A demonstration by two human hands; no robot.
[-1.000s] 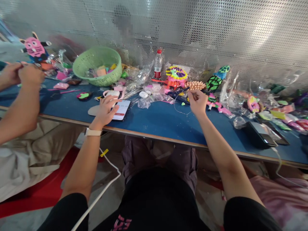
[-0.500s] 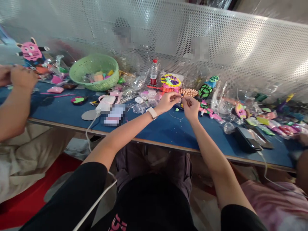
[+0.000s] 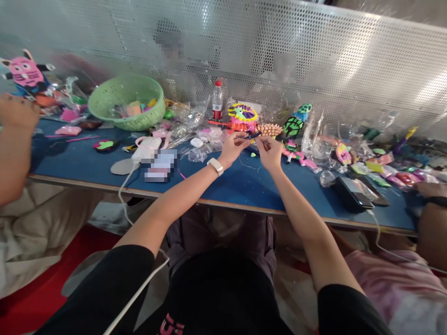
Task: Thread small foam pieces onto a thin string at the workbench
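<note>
My left hand [image 3: 234, 149], with a pale watch on the wrist, has its fingers pinched on a small dark slim piece [image 3: 253, 135] above the table. Close beside it, my right hand [image 3: 269, 152] is closed in a pinch; what lies between those fingertips is too small to make out. Under the hands lie a small light-green bit [image 3: 253, 155] and a thin curved thread [image 3: 249, 165]. Just beyond are a spiky tan clay piece [image 3: 268, 130] and a yellow-and-purple clay figure [image 3: 242, 112]. A pink-and-green figure [image 3: 291, 150] lies right of my right hand.
On the blue table [image 3: 230, 186] stand a green basket [image 3: 127, 123] and a red-capped bottle [image 3: 217, 100]. A phone [image 3: 161, 165] and white power bank [image 3: 147, 148] with a cable lie left, a black case [image 3: 352, 195] right. Other people's hands are at both sides.
The dark piece now shows more clearly between my fingers, and my hands have drawn slightly apart. The whole view has shifted a little to the right.
</note>
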